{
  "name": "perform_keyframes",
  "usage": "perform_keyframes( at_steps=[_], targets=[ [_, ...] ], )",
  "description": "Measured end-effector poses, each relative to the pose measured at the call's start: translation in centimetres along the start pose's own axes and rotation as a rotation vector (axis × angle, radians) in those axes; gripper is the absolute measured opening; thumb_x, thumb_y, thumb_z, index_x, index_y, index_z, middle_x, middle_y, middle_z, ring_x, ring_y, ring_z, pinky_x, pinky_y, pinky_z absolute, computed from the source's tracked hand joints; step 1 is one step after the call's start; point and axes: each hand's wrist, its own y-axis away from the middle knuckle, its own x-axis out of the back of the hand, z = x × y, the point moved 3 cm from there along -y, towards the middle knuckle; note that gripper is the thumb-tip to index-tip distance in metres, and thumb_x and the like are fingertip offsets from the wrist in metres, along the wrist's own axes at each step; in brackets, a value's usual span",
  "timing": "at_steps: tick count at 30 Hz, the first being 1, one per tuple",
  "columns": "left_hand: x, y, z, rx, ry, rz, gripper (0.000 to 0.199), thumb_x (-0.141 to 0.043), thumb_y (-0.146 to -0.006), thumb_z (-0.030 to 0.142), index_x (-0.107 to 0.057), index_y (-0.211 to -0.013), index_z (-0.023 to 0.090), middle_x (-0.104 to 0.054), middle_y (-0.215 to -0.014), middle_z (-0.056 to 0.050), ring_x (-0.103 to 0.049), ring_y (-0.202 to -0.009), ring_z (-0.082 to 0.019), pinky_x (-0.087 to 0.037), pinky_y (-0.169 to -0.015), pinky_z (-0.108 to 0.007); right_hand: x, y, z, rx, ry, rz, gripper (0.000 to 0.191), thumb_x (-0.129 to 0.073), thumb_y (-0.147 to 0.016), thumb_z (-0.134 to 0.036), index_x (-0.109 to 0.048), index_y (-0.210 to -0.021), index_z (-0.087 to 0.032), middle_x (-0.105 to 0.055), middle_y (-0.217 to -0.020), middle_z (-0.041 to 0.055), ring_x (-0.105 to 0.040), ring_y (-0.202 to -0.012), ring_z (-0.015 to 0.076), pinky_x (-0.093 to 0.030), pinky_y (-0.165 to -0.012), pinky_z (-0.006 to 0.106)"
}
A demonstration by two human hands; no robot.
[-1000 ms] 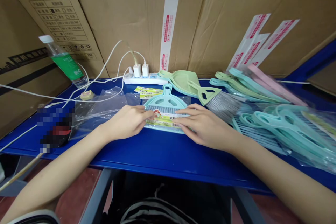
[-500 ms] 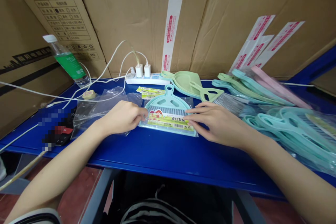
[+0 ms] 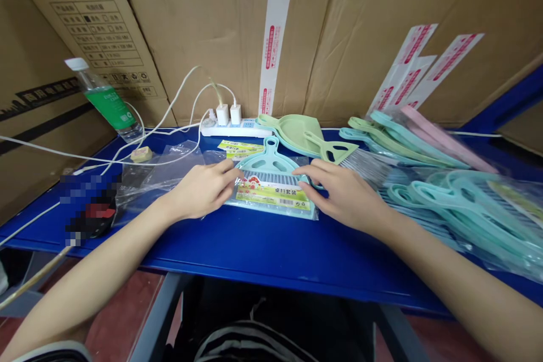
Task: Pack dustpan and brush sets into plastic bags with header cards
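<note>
A light blue dustpan and brush set (image 3: pixel 271 165) lies flat on the blue table in a clear plastic bag, its handle pointing away from me. Across the brush bristles is a yellow-green printed card (image 3: pixel 274 193) with red mushrooms. My left hand (image 3: pixel 212 186) is at the left edge of the bag, fingers curled together on the plastic. On the right side, my right hand (image 3: pixel 339 192) touches the bag's edge with its thumb and fingers apart.
Bagged blue sets (image 3: pixel 462 203) lie at the right, with green and pink pieces behind. A green dustpan (image 3: pixel 297 130), green brush (image 3: pixel 335 150), power strip (image 3: pixel 237 129), loose cards (image 3: pixel 240 147), clear bags (image 3: pixel 169 167), cables and a bottle (image 3: pixel 111 107) surround the set.
My left hand has shifted slightly over the bag's left edge. My right hand's fingers have bent more at the right edge. The view has moved slightly.
</note>
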Motion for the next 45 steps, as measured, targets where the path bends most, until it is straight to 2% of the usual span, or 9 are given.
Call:
perform_keyframes(
  at_steps=[3,5,9,14,21,29,37,41,45],
  targets=[
    [-0.1,-0.2,-0.2,0.112,-0.053,-0.023,0.034,-0.030,-0.096,0.024,-0.054,-0.117,0.013,-0.067,-0.109,-0.012,-0.069,-0.084,-0.023,-0.052,-0.066,-0.034,-0.4,0.3,0.0,-0.102,0.044,-0.110,0.032,-0.042,-0.094,-0.031,-0.060,-0.115,-0.015,-0.063,-0.068,0.0027,-0.057,-0.054,0.0177,-0.039,-0.049,0.028],
    [-0.3,-0.2,-0.2,0.147,-0.065,-0.075,0.034,-0.031,-0.097,0.025,-0.051,-0.120,0.013,-0.070,-0.101,-0.011,-0.069,-0.082,-0.023,-0.052,-0.066,-0.033,-0.6,0.4,-0.2,-0.139,0.033,-0.185,0.036,-0.043,-0.093,-0.032,-0.055,-0.121,-0.013,-0.062,-0.063,0.0008,-0.057,-0.051,0.0180,-0.037,-0.047,0.027],
    [-0.6,-0.2,0.1,0.142,-0.090,-0.148,0.035,-0.033,-0.096,0.025,-0.047,-0.125,0.012,-0.071,-0.076,-0.006,-0.070,-0.071,-0.024,-0.051,-0.060,-0.032,-0.8,0.5,-0.3,-0.226,-0.047,-0.292,0.043,-0.044,-0.091,-0.029,-0.049,-0.130,-0.010,-0.063,-0.064,0.0010,-0.059,-0.054,0.0189,-0.039,-0.048,0.028],
    [-0.7,-0.1,0.1,0.132,-0.096,-0.110,0.036,-0.034,-0.093,0.023,-0.047,-0.126,0.014,-0.071,-0.072,-0.005,-0.070,-0.068,-0.022,-0.049,-0.057,-0.030,-1.0,0.5,-0.1,-0.275,-0.101,-0.353,0.044,-0.043,-0.093,-0.030,-0.048,-0.131,-0.010,-0.065,-0.065,0.0019,-0.061,-0.057,0.0202,-0.041,-0.051,0.029],
    [-0.6,-0.2,0.1,0.129,-0.061,-0.111,0.037,-0.034,-0.098,0.030,-0.048,-0.127,0.013,-0.074,-0.089,-0.009,-0.071,-0.078,-0.024,-0.052,-0.063,-0.032,-1.0,0.3,0.1,-0.299,-0.114,-0.327,0.044,-0.033,-0.097,-0.033,-0.051,-0.131,-0.011,-0.064,-0.063,0.0019,-0.061,-0.055,0.0194,-0.041,-0.050,0.028],
    [-0.5,0.0,0.2,0.132,-0.037,-0.094,0.042,-0.030,-0.100,0.040,-0.050,-0.127,0.014,-0.074,-0.097,-0.010,-0.071,-0.081,-0.023,-0.052,-0.065,-0.031,-0.9,0.3,0.2,-0.284,-0.154,-0.294,0.047,-0.034,-0.098,-0.036,-0.050,-0.133,-0.010,-0.064,-0.064,0.0023,-0.060,-0.056,0.0199,-0.043,-0.051,0.029],
    [-0.5,-0.1,0.1,0.134,-0.025,-0.101,0.045,-0.033,-0.100,0.045,-0.053,-0.126,0.015,-0.073,-0.103,-0.011,-0.071,-0.086,-0.026,-0.052,-0.066,-0.033,-0.6,0.1,-0.1,-0.187,-0.117,-0.224,0.035,-0.044,-0.095,-0.031,-0.064,-0.118,-0.016,-0.053,-0.052,-0.0033,-0.049,-0.045,0.0151,-0.034,-0.045,0.025],
    [-0.5,-0.1,0.2,0.130,-0.043,-0.041,0.039,-0.038,-0.100,0.041,-0.056,-0.122,0.015,-0.070,-0.106,-0.012,-0.070,-0.084,-0.026,-0.053,-0.064,-0.034,-0.5,0.1,-0.3,-0.123,-0.130,-0.174,0.033,-0.050,-0.092,-0.028,-0.065,-0.119,-0.016,-0.062,-0.066,0.0003,-0.051,-0.050,0.0144,-0.036,-0.048,0.026],
    [-0.3,0.0,1.1,-0.029,-0.050,0.079,0.033,-0.038,-0.099,0.029,-0.058,-0.123,0.018,-0.067,-0.092,-0.007,-0.067,-0.074,-0.019,-0.051,-0.060,-0.028,-0.5,0.2,-1.3,0.046,-0.067,-0.099,0.032,-0.049,-0.094,-0.025,-0.066,-0.121,-0.019,-0.065,-0.081,0.0041,-0.057,-0.059,0.0151,-0.038,-0.053,0.026]
  ],
)
